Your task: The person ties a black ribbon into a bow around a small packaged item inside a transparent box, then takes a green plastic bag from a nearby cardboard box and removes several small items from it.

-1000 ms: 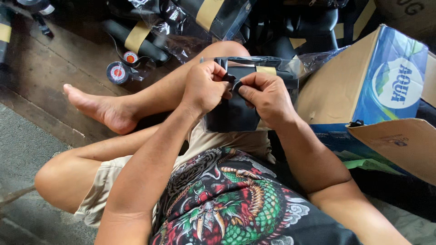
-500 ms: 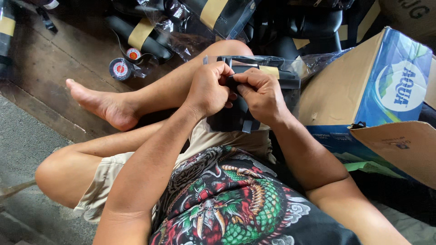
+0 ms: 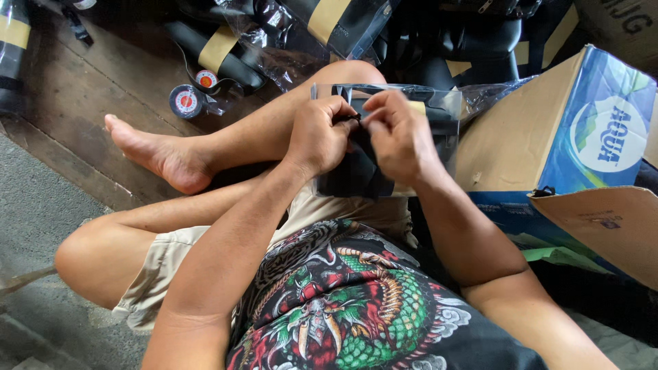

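I sit cross-legged on the floor with a clear plastic bag (image 3: 439, 109) held over my raised knee. Inside it is a black item with a tan band (image 3: 356, 171). My left hand (image 3: 319, 133) pinches the bag's top edge from the left. My right hand (image 3: 397, 133) grips the same edge from the right, fingers curled over it. Both hands meet at the bag's opening, and the black item hangs below them.
A blue and brown cardboard box (image 3: 548, 137) stands open at my right. Several more bagged black items with tan bands (image 3: 322, 27) lie ahead on the wooden floor. Two tape rolls (image 3: 185, 99) sit near my bare foot (image 3: 157, 154). Grey mat at left.
My hands and the bag have stayed over the knee. The fingers have shifted slightly along the bag's top edge, and the view moved a little.
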